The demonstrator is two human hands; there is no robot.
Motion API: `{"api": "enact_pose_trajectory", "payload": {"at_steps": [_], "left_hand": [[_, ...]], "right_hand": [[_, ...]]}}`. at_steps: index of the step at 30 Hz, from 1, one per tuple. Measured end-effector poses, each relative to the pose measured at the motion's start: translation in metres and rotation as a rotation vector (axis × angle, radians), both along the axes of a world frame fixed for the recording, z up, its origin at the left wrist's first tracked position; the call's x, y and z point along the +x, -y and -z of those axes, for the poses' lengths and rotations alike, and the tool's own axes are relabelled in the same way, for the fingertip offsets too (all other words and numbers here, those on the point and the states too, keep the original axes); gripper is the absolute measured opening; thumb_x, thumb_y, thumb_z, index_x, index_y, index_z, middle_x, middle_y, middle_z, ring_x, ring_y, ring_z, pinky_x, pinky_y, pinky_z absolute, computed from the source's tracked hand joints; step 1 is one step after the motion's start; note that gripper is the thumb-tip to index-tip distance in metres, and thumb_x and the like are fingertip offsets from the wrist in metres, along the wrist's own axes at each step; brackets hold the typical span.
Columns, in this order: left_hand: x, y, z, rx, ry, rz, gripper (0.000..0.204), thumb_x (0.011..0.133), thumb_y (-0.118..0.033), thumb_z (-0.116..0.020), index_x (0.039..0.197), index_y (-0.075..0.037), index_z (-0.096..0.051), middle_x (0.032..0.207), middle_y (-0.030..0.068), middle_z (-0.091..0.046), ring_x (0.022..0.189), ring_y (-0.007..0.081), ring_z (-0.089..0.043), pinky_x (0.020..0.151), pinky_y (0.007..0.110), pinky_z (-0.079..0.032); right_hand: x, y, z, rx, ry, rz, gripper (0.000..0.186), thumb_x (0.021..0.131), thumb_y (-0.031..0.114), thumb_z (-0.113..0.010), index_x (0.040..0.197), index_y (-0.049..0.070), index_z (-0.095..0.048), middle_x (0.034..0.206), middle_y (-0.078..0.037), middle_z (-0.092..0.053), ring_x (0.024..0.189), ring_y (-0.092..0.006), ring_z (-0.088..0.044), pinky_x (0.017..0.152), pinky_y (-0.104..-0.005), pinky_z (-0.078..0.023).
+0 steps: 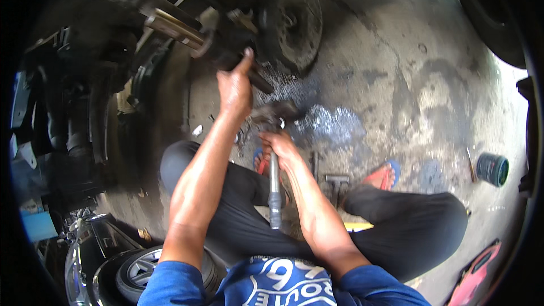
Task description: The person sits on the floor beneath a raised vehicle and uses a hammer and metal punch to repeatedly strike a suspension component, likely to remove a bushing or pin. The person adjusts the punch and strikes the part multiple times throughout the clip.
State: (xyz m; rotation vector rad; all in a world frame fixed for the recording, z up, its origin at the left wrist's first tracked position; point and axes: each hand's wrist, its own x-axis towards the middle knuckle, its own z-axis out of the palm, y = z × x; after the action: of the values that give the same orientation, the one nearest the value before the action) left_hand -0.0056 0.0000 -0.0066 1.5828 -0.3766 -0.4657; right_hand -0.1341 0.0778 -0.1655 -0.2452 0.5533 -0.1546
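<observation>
The left hand (235, 88) grips one greasy axle shaft (226, 56) beside the single brake drum (292, 20), thumb raised. The right hand (279, 144) is clenched on the handle of one hammer (275, 178), its head blurred over the oil-stained concrete floor (396, 79). Two red-and-blue sandals (385, 175) and one dark round can (492, 169) are in view.

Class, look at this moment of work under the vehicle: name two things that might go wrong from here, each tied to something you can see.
1. The left hand steadies the dark axle part while the right hand swings the hammer; a missed blow might hit the fingers.
2. The feet wear open red sandals on the wet, stained floor; a slip or dropped tool could hurt them.
</observation>
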Motion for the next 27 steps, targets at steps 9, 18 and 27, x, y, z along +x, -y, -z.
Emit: {"api": "enact_pose_trajectory", "payload": {"at_steps": [9, 18, 27], "left_hand": [[-0.006, 0.003, -0.009, 0.016, -0.021, -0.011, 0.023, 0.088, -0.021, -0.076, 0.101, -0.005, -0.066, 0.088, 0.0025, -0.063, 0.078, 0.0132, -0.054, 0.067, 0.030, -0.040], [-0.012, 0.004, -0.010, -0.018, 0.033, -0.043, 0.020, 0.090, -0.023, -0.073, 0.098, -0.005, -0.067, 0.081, 0.0021, -0.063, 0.068, 0.0122, -0.054, 0.061, 0.031, -0.041], [-0.001, -0.001, -0.004, -0.019, -0.002, 0.003, 0.022, 0.089, -0.016, -0.075, 0.105, -0.004, -0.065, 0.090, 0.0019, -0.064, 0.081, 0.0143, -0.057, 0.070, 0.031, -0.043]], "right_hand": [[-0.040, 0.019, 0.081, 0.391, -0.323, 0.238, 0.005, 0.092, 0.006, -0.054, 0.095, 0.005, -0.058, 0.061, 0.001, -0.042, 0.047, -0.0100, -0.041, 0.041, -0.0283, -0.036], [-0.007, 0.024, -0.043, -0.177, 0.000, 0.032, 0.013, 0.084, 0.013, -0.065, 0.085, 0.005, -0.055, 0.055, -0.001, -0.046, 0.041, -0.0143, -0.044, 0.039, -0.0302, -0.039], [-0.045, 0.039, 0.009, 0.291, 0.047, 0.187, 0.011, 0.092, 0.015, -0.065, 0.089, 0.011, -0.056, 0.064, 0.006, -0.041, 0.048, -0.0079, -0.041, 0.044, -0.0273, -0.036]]}}
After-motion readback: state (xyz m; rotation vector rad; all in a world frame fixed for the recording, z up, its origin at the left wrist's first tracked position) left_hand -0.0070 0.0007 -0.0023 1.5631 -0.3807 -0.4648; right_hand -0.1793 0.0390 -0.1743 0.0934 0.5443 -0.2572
